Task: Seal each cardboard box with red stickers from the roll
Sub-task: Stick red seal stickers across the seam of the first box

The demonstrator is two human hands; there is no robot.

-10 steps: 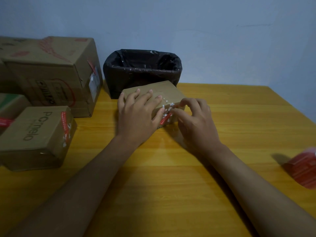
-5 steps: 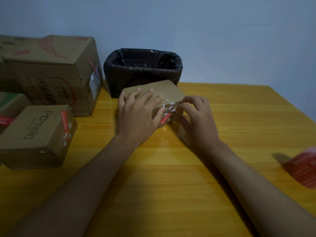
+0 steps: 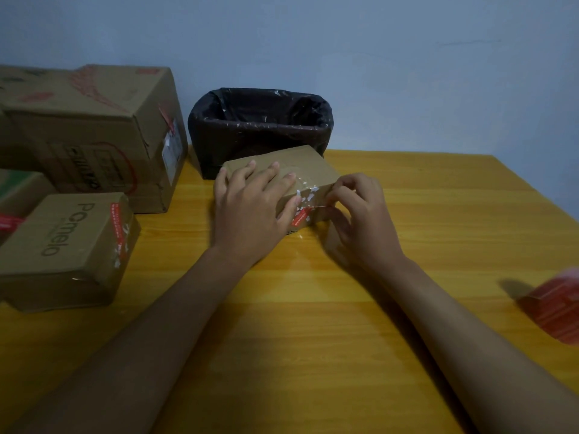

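Small cardboard box (image 3: 300,170) on table (image 3: 313,308), just in front of black-lined bin (image 3: 260,126). Left hand (image 3: 250,211) flat on box top, fingers spread. Right hand (image 3: 360,220) at box's near right corner, fingertips pinching red sticker (image 3: 302,216). Sticker roll (image 3: 554,308) far right, well apart.

"Pomelo" is printed on the top of a box (image 3: 62,245) well left of the hands; other print is illegible.
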